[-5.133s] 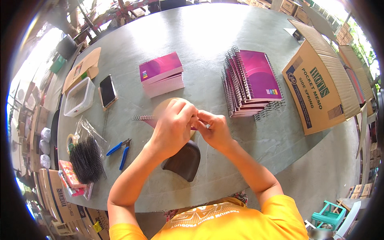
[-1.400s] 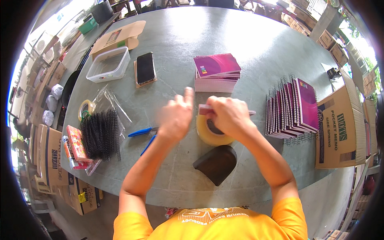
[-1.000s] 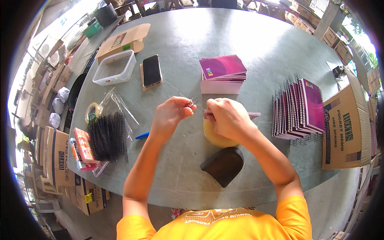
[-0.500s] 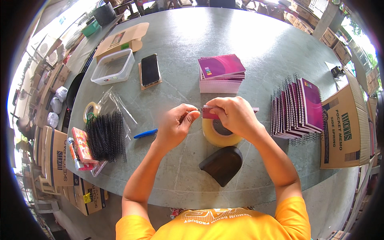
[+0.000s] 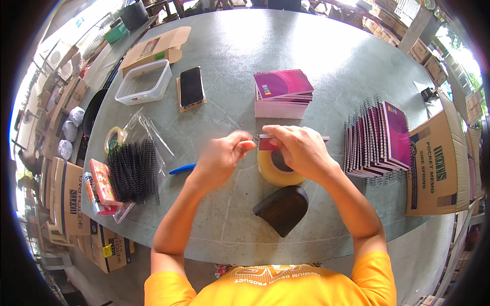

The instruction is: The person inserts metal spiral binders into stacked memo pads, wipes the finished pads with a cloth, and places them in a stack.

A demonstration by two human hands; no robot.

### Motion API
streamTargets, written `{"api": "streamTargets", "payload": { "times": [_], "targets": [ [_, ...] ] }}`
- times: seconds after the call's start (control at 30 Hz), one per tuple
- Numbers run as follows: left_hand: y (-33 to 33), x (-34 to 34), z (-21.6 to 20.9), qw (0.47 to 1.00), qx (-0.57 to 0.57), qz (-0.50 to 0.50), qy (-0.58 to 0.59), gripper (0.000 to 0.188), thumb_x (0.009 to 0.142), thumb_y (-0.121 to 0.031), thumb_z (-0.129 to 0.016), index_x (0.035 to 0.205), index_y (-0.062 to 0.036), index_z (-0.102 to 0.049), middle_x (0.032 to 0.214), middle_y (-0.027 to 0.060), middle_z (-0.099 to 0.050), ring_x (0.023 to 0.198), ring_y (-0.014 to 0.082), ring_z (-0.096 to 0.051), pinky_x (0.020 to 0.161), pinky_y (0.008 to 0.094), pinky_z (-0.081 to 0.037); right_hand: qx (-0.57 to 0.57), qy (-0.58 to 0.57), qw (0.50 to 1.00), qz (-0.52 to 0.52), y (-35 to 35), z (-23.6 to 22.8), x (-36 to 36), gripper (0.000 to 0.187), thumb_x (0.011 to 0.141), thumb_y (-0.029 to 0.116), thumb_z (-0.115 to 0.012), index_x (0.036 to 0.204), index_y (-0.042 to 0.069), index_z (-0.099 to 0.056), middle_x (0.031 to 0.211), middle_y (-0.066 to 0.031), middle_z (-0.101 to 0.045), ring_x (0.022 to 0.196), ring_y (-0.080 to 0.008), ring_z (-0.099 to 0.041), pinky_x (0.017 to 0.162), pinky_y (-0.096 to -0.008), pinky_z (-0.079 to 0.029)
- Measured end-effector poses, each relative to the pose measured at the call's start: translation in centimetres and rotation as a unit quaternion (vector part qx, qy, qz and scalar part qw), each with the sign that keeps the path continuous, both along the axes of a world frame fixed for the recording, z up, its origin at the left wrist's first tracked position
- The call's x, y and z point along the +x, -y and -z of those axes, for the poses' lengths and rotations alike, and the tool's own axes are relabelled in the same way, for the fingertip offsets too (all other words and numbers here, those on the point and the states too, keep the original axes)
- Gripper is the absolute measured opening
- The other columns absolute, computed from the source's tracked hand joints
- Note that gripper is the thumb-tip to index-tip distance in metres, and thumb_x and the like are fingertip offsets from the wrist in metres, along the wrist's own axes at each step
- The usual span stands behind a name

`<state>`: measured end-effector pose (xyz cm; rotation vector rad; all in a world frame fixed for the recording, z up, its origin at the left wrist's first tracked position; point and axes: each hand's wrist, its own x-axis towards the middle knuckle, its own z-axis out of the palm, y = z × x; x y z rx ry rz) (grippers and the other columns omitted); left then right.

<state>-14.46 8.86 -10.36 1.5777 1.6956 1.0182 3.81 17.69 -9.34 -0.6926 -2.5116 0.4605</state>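
Note:
My right hand (image 5: pixel 296 145) grips a small notepad (image 5: pixel 265 143) with a maroon cover, held edge-on above a roll of clear tape (image 5: pixel 273 171). Close to the notepad's left end, my left hand (image 5: pixel 224 154) has its thumb and fingers pinched together, partly smeared by motion. Something small and dark shows by its fingertips, too small to make out. Beyond my hands stands a stack of purple-covered notepads (image 5: pixel 284 84). A dark curved block (image 5: pixel 282 210) lies nearer me, below the tape roll.
Spiral-bound notepads (image 5: pixel 395 135) lean in a row at right beside a cardboard box (image 5: pixel 438 163). At left are black spiral coils (image 5: pixel 133 171), a blue pen-like tool (image 5: pixel 182 169) and a red packet (image 5: pixel 102 181). Farther back sit a clear plastic container (image 5: pixel 144 84) and a phone (image 5: pixel 192 86).
My left hand has shifted slightly left and its pinch has tilted near the notepad's end. My right hand keeps its hold on the notepad, almost unmoved.

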Motion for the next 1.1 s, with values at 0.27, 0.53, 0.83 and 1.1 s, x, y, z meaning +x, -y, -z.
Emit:
{"api": "streamTargets", "payload": {
  "times": [0.27,0.53,0.83,1.1],
  "targets": [
    [-0.3,0.0,-0.4,0.980,0.127,-0.035,-0.152,0.012,0.081,-0.010,-0.066,0.091,-0.0059,-0.061,0.083,0.0087,-0.054,0.067,0.0211,-0.052,0.058,0.0339,-0.043,-0.060,-0.135,0.989,-0.007,0.3,0.7,-1.5,0.016,0.084,0.013,-0.060,0.095,0.005,-0.050,0.086,-0.0107,-0.061,0.074,-0.0326,-0.059,0.066,-0.0426,-0.044],
    [6.2,9.8,5.6,0.949,0.065,0.133,-0.279,0.047,0.081,-0.039,-0.064,0.110,-0.0049,-0.051,0.088,0.0148,-0.054,0.077,0.0308,-0.057,0.068,0.0419,-0.047,-0.073,0.005,0.997,0.038,0.3,-1.4,-0.1,0.023,0.080,0.017,-0.064,0.099,0.009,-0.054,0.087,-0.0103,-0.065,0.084,-0.0298,-0.063,0.069,-0.0400,-0.048],
    [2.6,14.6,7.9,0.966,0.006,0.247,-0.070,0.042,0.085,-0.028,-0.060,0.120,-0.0074,-0.047,0.099,0.0161,-0.054,0.087,0.0382,-0.058,0.074,0.0441,-0.049,-0.415,-0.316,0.853,-0.012,-3.7,5.5,6.3,0.018,0.076,0.007,-0.073,0.092,0.002,-0.067,0.085,-0.0031,-0.066,0.077,-0.0086,-0.060,0.069,-0.0227,-0.050],
    [3.4,6.7,-0.2,0.980,0.162,0.046,-0.103,0.038,0.078,-0.007,-0.065,0.115,-0.0101,-0.057,0.092,0.0129,-0.058,0.076,0.0317,-0.060,0.067,0.0397,-0.050,-0.530,-0.329,0.779,-0.059,-3.8,4.9,5.8,0.020,0.078,0.006,-0.072,0.097,0.000,-0.067,0.098,-0.0073,-0.067,0.086,-0.0121,-0.063,0.075,-0.0268,-0.054]
  ]
}}
